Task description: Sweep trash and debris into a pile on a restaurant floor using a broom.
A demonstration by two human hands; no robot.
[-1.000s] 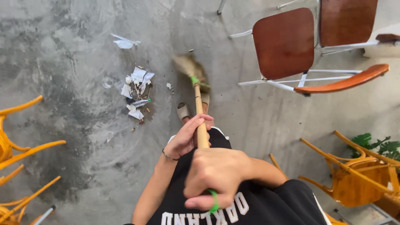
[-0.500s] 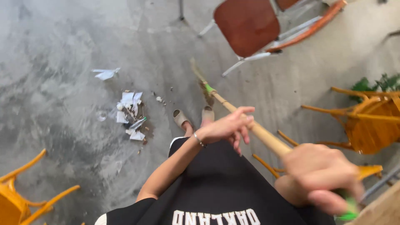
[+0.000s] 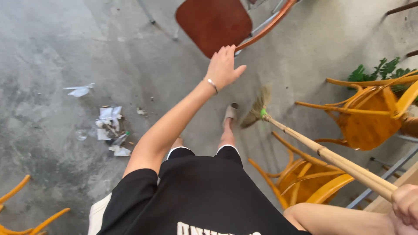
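So the broom (image 3: 305, 140) is in the right hand (image 3: 407, 204) only, fingers wrapped around the top end of the stick at the bottom right corner, and the bristle head hangs just off the floor (image 3: 65, 43) next to the sandalled foot (image 3: 229, 114). The left hand (image 3: 223, 67) is stretched out forward, fingers spread and holding nothing, tips right at the edge of the brown chair (image 3: 213, 24), can't tell if it's actually touching. The trash pile (image 3: 111, 130) sits well off to the left of both hands, with one loose paper scrap (image 3: 79, 90) further out. What I'd worry about: one-handed, that long stick could swing into the yellow chairs (image 3: 370, 113) crowding it on the right, or the bristles could drag past the foot and trip things up. Compared with half a second ago, the left hand has come off the stick and gone for the chair, and the broom head has swung right, away from the pile.
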